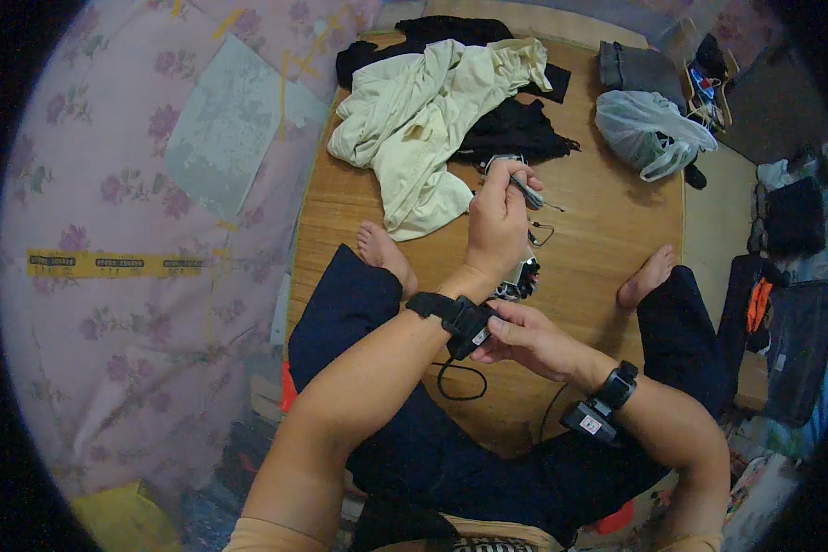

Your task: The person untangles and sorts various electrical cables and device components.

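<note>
My left hand (498, 217) is raised over the wooden surface, its fingers closed around a small grey bundled cable (528, 193). A strap with a black box-shaped device (470, 331) circles my left wrist. My right hand (528, 338) grips the edge of that device with thumb and fingers. Another strapped device (590, 421) is on my right wrist. A black cable (462, 397) loops below the left wrist device. Partly hidden behind my left hand and wrist lie small items with wires (522, 279). Beyond my left hand is a heap of cream cloth (414, 124).
Black clothing (514, 131) lies beside and behind the cream cloth. A translucent plastic bag (645, 131) and a folded dark grey cloth (638, 69) sit at the back right. My legs frame the wooden surface (579, 228). Flower-patterned fabric (131, 186) covers the left side.
</note>
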`<control>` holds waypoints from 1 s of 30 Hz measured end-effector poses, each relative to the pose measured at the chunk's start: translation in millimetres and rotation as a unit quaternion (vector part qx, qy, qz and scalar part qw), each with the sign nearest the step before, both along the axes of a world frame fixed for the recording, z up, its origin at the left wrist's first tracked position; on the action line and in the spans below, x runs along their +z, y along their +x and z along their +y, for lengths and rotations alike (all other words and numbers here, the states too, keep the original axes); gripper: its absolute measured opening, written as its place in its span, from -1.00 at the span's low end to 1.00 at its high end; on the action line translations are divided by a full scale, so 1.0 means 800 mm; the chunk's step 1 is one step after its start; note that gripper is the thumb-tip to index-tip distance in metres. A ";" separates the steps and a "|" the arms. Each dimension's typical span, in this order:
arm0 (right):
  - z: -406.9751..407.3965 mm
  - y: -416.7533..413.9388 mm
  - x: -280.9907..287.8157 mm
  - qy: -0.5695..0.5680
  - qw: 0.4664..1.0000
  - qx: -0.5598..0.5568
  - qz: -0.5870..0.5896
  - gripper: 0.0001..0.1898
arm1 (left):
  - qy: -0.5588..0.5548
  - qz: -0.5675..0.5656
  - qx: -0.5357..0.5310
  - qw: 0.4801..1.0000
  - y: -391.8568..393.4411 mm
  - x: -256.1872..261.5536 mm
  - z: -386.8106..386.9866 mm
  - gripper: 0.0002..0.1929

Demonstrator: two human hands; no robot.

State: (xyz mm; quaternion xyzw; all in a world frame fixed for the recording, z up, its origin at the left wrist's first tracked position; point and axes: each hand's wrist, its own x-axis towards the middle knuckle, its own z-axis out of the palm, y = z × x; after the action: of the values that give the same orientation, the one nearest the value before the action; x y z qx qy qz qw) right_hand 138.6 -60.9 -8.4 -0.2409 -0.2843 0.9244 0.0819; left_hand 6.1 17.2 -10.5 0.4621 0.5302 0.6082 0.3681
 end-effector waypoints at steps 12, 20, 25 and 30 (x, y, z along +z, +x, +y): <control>0.014 0.002 0.000 0.039 0.998 0.042 -0.008 -0.56 | 0.025 0.026 0.015 0.999 -0.012 -0.013 -0.003 -0.83; 0.080 0.047 -0.049 0.403 0.885 0.014 -0.234 -0.61 | 0.114 0.130 -0.015 0.985 -0.008 -0.015 -0.024 -0.80; 0.090 0.045 -0.021 0.502 0.784 0.013 -0.364 -0.63 | 0.128 0.204 -0.084 0.967 -0.018 -0.023 -0.038 -0.69; 0.099 0.052 -0.045 0.589 0.697 -0.002 -0.408 -0.64 | 0.124 0.265 -0.126 0.948 -0.012 -0.044 -0.048 -0.73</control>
State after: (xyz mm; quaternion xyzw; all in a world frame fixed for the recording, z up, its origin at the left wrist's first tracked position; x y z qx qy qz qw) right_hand 179.9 17.9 -44.1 -0.4975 -0.7759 0.3785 0.0849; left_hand -3.9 -21.3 -45.9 0.7115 0.4663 0.4737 0.2279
